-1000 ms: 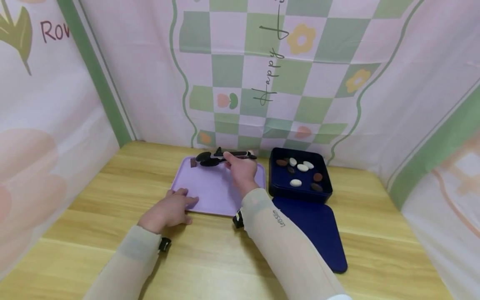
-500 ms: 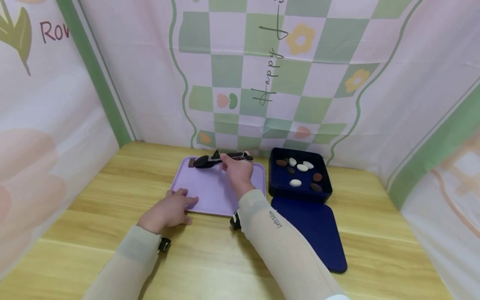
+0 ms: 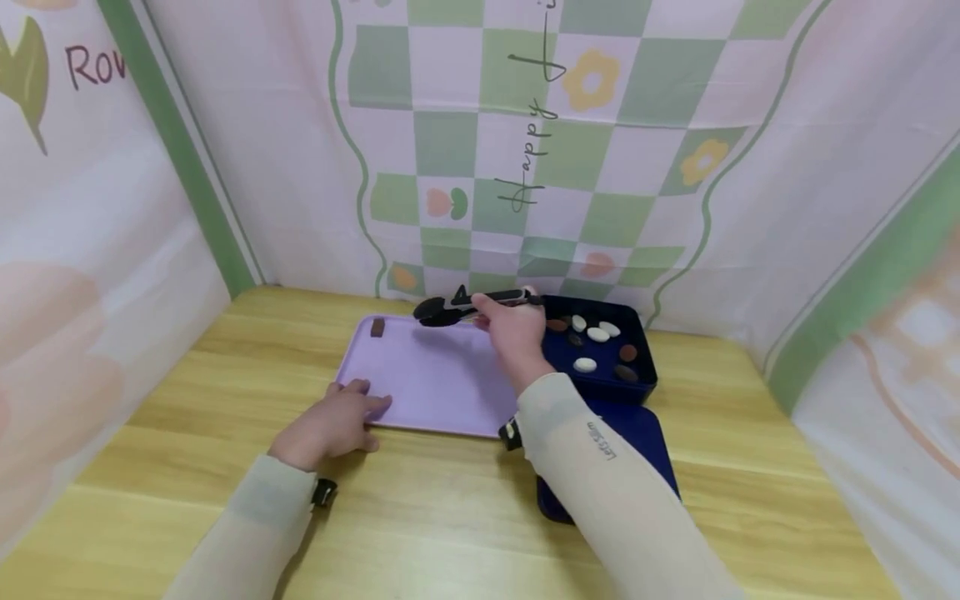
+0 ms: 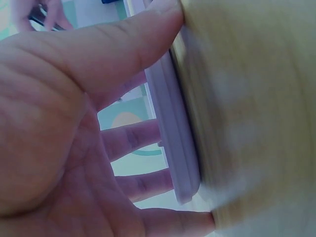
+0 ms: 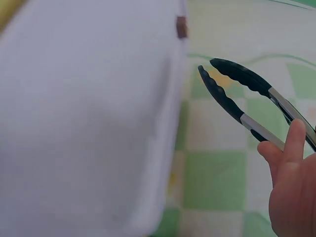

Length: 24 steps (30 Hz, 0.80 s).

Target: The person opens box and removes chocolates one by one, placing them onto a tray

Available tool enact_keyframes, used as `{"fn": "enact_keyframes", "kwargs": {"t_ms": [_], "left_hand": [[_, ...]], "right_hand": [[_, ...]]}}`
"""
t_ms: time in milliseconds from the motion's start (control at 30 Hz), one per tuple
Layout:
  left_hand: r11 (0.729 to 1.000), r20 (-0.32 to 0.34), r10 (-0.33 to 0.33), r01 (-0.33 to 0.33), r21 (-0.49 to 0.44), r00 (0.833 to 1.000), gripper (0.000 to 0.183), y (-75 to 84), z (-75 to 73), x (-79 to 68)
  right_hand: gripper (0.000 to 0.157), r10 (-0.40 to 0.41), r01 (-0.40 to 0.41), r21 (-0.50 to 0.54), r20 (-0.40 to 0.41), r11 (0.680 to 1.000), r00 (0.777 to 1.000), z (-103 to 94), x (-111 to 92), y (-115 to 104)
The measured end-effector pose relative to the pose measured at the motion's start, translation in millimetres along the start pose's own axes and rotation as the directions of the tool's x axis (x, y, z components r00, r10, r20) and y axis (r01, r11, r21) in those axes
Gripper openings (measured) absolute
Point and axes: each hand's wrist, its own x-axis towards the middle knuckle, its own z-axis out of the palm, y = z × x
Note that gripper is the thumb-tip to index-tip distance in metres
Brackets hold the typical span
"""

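In the head view my right hand (image 3: 516, 332) grips black-and-silver tongs (image 3: 472, 305) above the back of a lilac tray (image 3: 442, 392). The right wrist view shows the tongs' black tips (image 5: 224, 91) slightly apart with nothing between them. A small brown block, like a piece of chocolate (image 3: 378, 327), lies in the tray's back left corner, away from the tips. My left hand (image 3: 326, 427) rests at the tray's near left corner. Its fingers are spread and fairly straight against the rim (image 4: 170, 118), as the left wrist view shows.
To the tray's right, a dark blue box (image 3: 600, 387) holds several white, brown and dark oval pieces. Its flat blue lid (image 3: 555, 500) lies in front, partly under my right forearm. A patterned cloth (image 3: 517, 150) hangs behind the wooden table (image 3: 420, 517).
The tongs moved left onto the brown block, let go of it and lifted away to the right. The block stays in the tray's corner. My left hand has kept its place.
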Motion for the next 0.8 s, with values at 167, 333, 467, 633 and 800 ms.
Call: {"fn": "enact_keyframes", "kwargs": {"t_ms": [167,333,467,633,800], "left_hand": [[1.0,-0.011,0.021,-0.021,0.001,1.0,0.062,0.1,-0.1,-0.7],[1.0,-0.009,0.011,-0.011,0.014,1.0,0.061,0.1,-0.5,-2.1],[1.0,-0.015,0.02,-0.02,0.007,1.0,0.06,-0.4,-0.8,-3.4],[0.999,-0.021,0.03,-0.03,0.014,0.999,0.06,-1.5,0.2,-2.4],[1.0,-0.02,0.03,-0.03,0.011,0.999,0.061,-1.5,3.0,-1.8]], "right_hand": [[0.045,-0.048,0.047,-0.053,-0.014,0.998,0.999,-36.6,3.8,-34.6],[0.054,-0.113,0.113,-0.021,-0.012,0.993,0.994,-74.8,11.3,-66.3],[0.049,-0.183,0.18,-0.096,-0.026,0.979,0.983,-108.5,17.8,-84.6],[0.05,-0.222,0.209,-0.252,-0.024,0.945,0.975,-150.5,23.9,-94.3],[0.046,-0.186,0.167,-0.367,-0.018,0.915,0.982,-186.3,25.5,-97.0]]}}
